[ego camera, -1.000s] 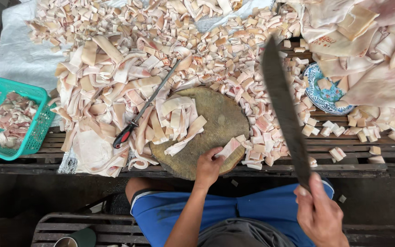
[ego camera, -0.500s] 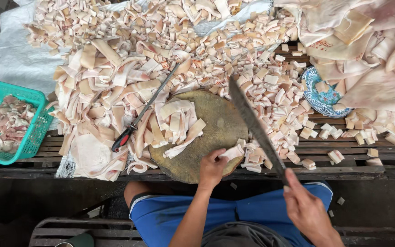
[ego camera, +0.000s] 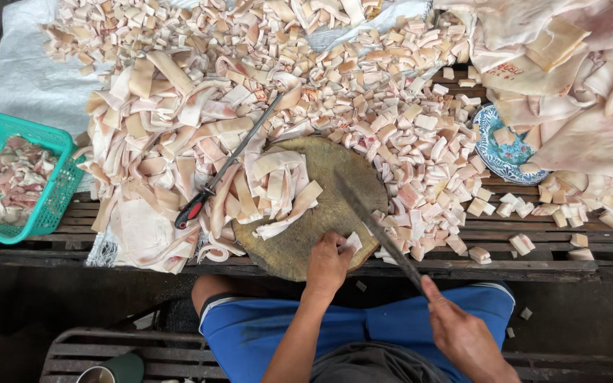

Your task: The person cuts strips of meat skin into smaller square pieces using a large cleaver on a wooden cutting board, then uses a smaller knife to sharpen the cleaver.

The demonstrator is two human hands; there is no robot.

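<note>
While the left hand [ego camera: 328,264] pins a pale strip of pork skin [ego camera: 352,242] under pressed-together fingers [ego camera: 335,245] on the round chopping block [ego camera: 321,213], the right hand [ego camera: 462,333] grips a long cleaver [ego camera: 377,230], its blade just beside those fingers.

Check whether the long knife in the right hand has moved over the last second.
Yes. The long knife has come down and leftward, from raised near the blue patterned plate to the round chopping block, beside the left hand.
</note>
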